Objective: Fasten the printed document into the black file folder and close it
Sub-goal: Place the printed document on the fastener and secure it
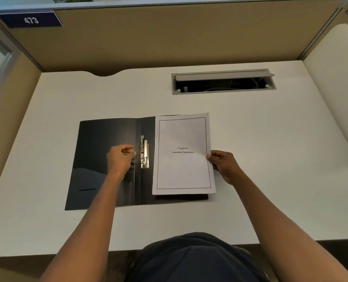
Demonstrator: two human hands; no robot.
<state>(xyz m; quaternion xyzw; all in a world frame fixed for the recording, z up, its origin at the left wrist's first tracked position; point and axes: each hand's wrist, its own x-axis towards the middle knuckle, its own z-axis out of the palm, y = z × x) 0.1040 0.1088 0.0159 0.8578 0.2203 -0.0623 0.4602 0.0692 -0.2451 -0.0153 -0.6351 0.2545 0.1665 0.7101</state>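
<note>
A black file folder [108, 159] lies open flat at the middle of the white desk [270, 139], its left cover bare and glossy. Over that cover, toward the spine, the person's left hand [121, 157] hangs with fingers curled in and thumb meeting the fingertips; I cannot tell whether it pinches anything. Just at its 3 o'clock sits the metal clip [144, 152], its lever standing up off the spine. Right of the clip, the printed document [183, 153] rests on the folder's right half, its left edge beside the clip and its right edge overhanging the cover. The right hand [223, 162] grips that right edge, thumb on top. At 1 o'clock from the document, a cable tray [224, 82] stands open in the desk.
</note>
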